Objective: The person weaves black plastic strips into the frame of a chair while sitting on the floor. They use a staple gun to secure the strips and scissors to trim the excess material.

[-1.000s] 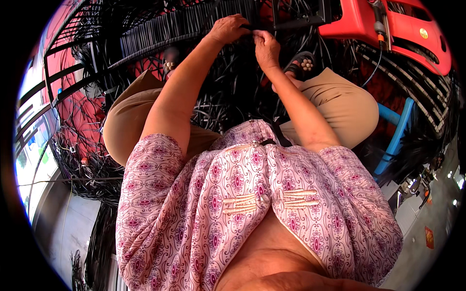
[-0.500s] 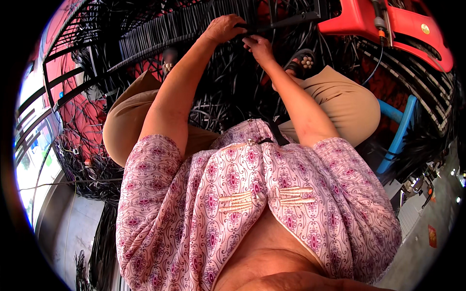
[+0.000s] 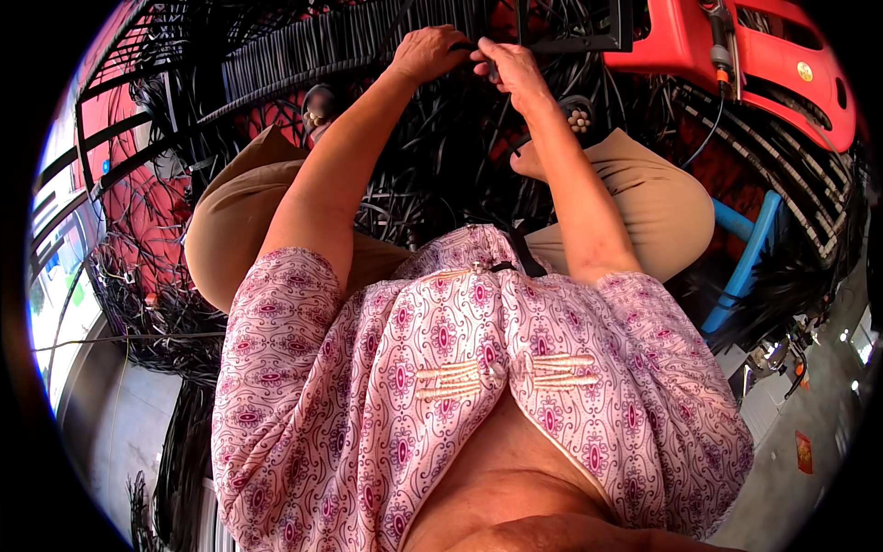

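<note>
Both hands at 12 o'clock. Left hand: fingers curled over, tips at a dark strand. Right hand: half-open, thumb and forefinger close by; cannot tell whether either pinches it. Woven black panel at 11 o'clock, its edge near left hand. Black frame corner crowds 1 o'clock, red plastic stool beyond. Between knees, loose black strips fill the room.

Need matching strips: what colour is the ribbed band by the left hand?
The ribbed band is black with a greyish sheen, best seen in the head view.
</note>
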The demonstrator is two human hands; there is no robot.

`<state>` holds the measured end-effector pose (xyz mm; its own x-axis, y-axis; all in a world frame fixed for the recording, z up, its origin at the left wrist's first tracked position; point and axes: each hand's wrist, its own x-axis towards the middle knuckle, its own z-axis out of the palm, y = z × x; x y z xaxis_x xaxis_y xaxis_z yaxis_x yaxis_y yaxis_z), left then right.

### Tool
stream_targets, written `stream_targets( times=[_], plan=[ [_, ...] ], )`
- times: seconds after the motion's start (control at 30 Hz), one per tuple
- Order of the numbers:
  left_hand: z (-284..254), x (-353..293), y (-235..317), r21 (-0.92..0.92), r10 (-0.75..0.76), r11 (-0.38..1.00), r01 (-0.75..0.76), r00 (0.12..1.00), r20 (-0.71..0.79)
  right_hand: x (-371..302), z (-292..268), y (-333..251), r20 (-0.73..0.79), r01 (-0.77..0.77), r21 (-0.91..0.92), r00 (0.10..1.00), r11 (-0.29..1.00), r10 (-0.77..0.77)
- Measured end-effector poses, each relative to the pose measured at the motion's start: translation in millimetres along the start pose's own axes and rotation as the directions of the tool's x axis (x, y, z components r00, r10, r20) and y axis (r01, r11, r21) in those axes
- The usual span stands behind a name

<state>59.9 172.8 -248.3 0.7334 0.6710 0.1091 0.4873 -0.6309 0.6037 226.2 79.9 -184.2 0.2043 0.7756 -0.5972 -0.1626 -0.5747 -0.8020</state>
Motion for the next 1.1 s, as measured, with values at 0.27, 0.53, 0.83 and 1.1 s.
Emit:
stream_targets(
  times=[0.27, 0.53, 0.83, 1.1],
  plan=[
    [-12, 5, 10, -0.015, -0.015, 1.000, 0.015, 0.999, 0.029, 12, 10, 7, -0.065, 0.507, -0.526, 0.777, 0.683, -0.627],
    [-4, 9, 1, -0.112, -0.032, 0.993, 0.031, 0.999, 0.000, 82, 9, 8, -0.082, 0.207, -0.861, 0.846, 0.466, -0.527],
    [-1, -2, 17, 0.019, -0.047, 0.999, 0.050, 0.988, -0.145, 136, 0, -9, 0.007, 0.010, -0.953, 1.000, 0.303, -0.011],
    [0, 7, 29, 0.072, 0.005, 0.997, 0.005, 0.992, -0.128, 194, -5, 8, 0.049, 0.118, -0.967, 0.956, -0.225, 0.290]
  ],
)
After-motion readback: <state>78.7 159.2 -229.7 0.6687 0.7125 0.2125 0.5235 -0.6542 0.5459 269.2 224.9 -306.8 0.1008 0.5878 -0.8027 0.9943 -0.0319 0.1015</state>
